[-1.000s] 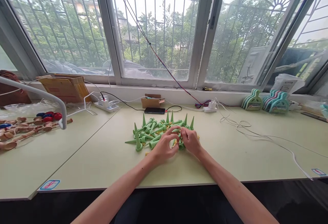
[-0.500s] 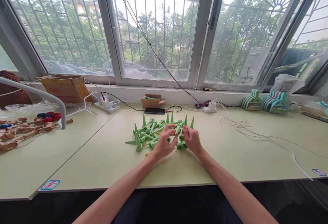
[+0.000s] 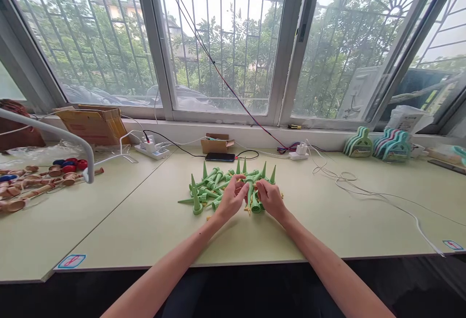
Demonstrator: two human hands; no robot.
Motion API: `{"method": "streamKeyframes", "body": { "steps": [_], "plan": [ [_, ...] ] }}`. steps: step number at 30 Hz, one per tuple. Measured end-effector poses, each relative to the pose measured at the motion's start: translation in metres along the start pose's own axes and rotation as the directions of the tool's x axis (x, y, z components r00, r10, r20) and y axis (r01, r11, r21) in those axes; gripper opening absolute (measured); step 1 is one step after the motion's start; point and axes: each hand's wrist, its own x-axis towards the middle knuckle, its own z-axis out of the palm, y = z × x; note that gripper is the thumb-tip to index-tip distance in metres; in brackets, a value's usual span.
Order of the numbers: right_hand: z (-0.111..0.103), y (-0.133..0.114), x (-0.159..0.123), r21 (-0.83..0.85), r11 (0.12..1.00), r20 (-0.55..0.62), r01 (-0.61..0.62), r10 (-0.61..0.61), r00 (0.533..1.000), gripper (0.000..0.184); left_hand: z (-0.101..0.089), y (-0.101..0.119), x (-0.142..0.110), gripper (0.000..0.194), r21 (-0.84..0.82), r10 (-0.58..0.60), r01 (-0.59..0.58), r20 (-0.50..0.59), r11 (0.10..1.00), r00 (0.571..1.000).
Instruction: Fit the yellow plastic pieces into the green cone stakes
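One green cone [image 3: 250, 192] points tip-down between two hands, clamped in the left hand's [image 3: 230, 199] grip; the right hand's [image 3: 270, 198] fingers bunch beside it, on what I can't tell. More cones [image 3: 217, 178], too jumbled to count, and one phone [image 3: 220, 157] lie around.

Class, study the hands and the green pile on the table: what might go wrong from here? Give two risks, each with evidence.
1. The left hand holds a green cone by its fingers, above other loose cones; it might slip and drop among them.
2. An upright cone stands at the pile's near left corner, close to the left wrist; a sideways move could tip it.
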Motion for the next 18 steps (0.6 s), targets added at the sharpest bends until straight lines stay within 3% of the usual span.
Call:
{"method": "streamKeyframes", "body": {
  "steps": [18],
  "plan": [
    [0.0004, -0.0002, -0.0005, 0.008, 1.000, 0.019, 0.014, -0.015, 1.000, 0.036, -0.0030, -0.0074, -0.0021, 0.038, 0.071, 0.060, -0.063, 0.049, 0.995, 0.997]
  ]
}}
